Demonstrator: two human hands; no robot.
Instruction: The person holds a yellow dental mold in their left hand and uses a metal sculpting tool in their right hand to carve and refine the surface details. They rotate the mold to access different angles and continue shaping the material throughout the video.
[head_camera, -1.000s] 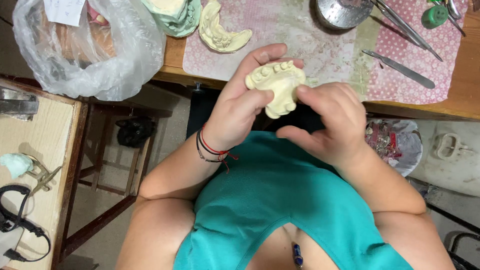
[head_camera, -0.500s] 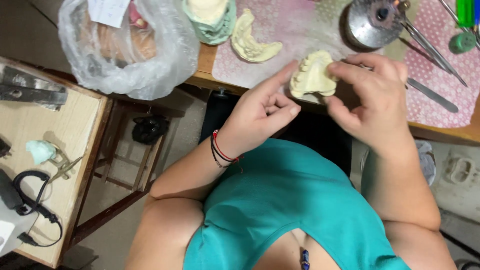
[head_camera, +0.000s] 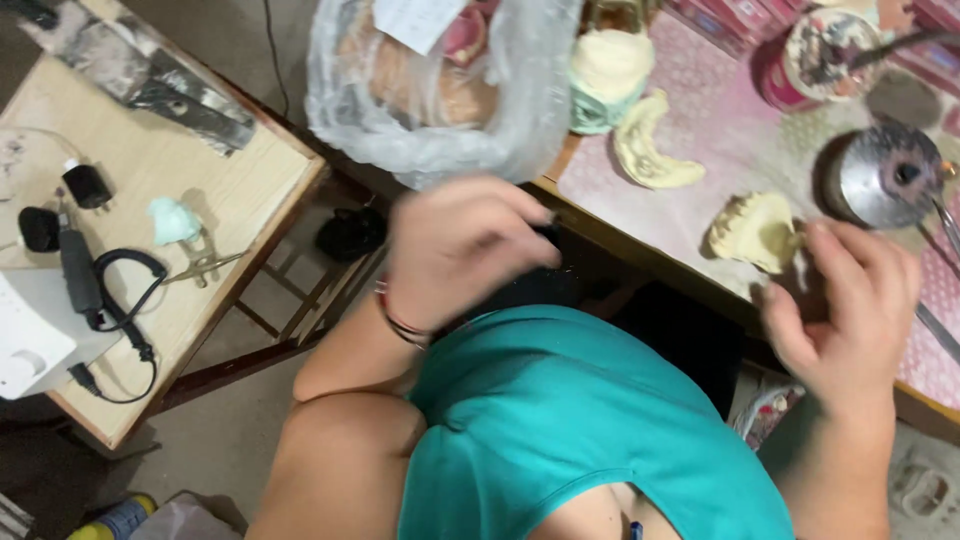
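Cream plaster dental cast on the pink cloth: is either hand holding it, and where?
Neither grips it. The cream plaster dental cast lies on the pink cloth; the right hand has fingertips by its right edge, contact unclear. The left hand is blurred, apparently empty.

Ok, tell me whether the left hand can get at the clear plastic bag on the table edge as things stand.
Probably yes. The left hand hangs empty just below the plastic bag, with nothing between them. The right hand is off by the plaster tooth cast, out of the way.
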